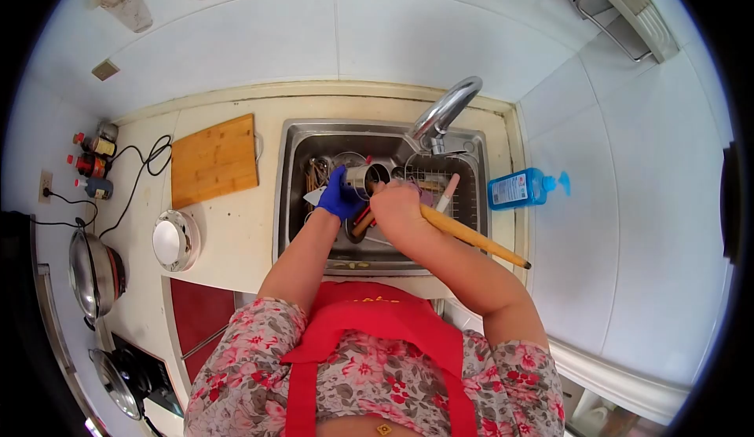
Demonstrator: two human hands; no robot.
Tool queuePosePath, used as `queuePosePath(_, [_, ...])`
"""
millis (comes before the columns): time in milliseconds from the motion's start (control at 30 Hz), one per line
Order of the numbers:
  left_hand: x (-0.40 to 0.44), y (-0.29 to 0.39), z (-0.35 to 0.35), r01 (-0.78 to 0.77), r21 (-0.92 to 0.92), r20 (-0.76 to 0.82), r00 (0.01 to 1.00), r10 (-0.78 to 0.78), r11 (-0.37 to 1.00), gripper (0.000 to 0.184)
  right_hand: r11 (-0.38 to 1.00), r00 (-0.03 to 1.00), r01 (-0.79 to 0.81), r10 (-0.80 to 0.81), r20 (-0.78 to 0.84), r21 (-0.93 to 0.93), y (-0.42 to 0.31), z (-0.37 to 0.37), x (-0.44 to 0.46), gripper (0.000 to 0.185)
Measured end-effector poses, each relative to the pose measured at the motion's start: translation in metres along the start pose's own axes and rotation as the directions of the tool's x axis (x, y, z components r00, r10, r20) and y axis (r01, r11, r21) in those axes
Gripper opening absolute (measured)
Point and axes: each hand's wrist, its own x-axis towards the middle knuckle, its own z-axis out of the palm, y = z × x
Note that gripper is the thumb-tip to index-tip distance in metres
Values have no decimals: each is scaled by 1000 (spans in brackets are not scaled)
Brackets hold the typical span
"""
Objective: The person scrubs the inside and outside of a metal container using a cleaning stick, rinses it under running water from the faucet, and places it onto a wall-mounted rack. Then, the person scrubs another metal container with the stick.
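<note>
Clock directions are taken from the middle of the sink, twelve toward the tap wall.

Hands, two. Left hand (340, 195): blue glove, fingers wrapped about a metal container (357, 176), cylindrical, held tilted over the sink toward eleven o'clock, its mouth facing three. Right hand (399, 204): bare, closed on a yellow handle (475, 237) that runs out to four o'clock and ends in a dark tip past the sink edge. The handle's other end is hidden at the container's mouth; whether the right hand touches the container cannot be told.

Sink (353, 126), stainless steel, set in a pale surface (236, 241). Contents: thin sticks (318, 171) at ten; wire rack (463, 209) at three, with a pink-handled item (448, 190) over it; brown-handled utensil (360, 225) at seven, partly covered by the hands.

Tap (448, 111), chrome, at one.

Pump bottle (517, 190), blue, lying flat or upright not certain, just beside the sink at three.

Cutting board (214, 160), wooden, between nine and ten.

Bowls (176, 241), stacked, between eight and nine.

Bottles (93, 166), red-capped, grouped far off between nine and ten.
</note>
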Motion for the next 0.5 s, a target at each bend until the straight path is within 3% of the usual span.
queuePosePath(33, [0,0,-5,4,-2,0,1000,-4,1000,54,1000,1000,-1,1,4,-2,6,-4,-1,19])
queuePosePath(100, [1,3,-12,-2,74,44,999,-1,997,54,941,923,74,-190,335,330,31,-17,4,18])
queuePosePath(133, [-1,5,-15,-12,16,101,995,10,1000,53,940,922,75,-192,335,333,38,-17,5,18])
queuePosePath(167, [-2,8,-17,-9,16,94,995,8,1000,53,892,958,50,-171,231,450,44,-16,5,23])
queuePosePath(200, [-2,11,-17,-71,110,144,988,55,991,50,828,982,39,-136,132,560,46,-15,3,29])
queuePosePath(233, [-2,12,-16,-140,195,199,975,100,971,46,827,980,43,-144,138,560,44,-14,1,29])
queuePosePath(267, [-2,14,-14,-34,-6,126,991,35,999,42,853,988,-23,-61,143,522,42,-13,1,28])
queuePosePath(333, [16,15,-34,-52,10,69,996,51,999,43,869,990,-94,28,140,486,36,-10,2,27])
queuePosePath(400, [26,12,-45,-38,79,-14,999,40,996,42,932,925,-42,-101,368,360,32,-3,0,31])
queuePosePath(433, [26,10,-43,-31,80,-15,999,32,996,42,932,923,-48,-96,373,358,34,1,0,31])
queuePosePath(500, [22,8,-40,-38,152,-163,985,63,988,43,863,888,-13,-222,402,506,41,8,1,31])
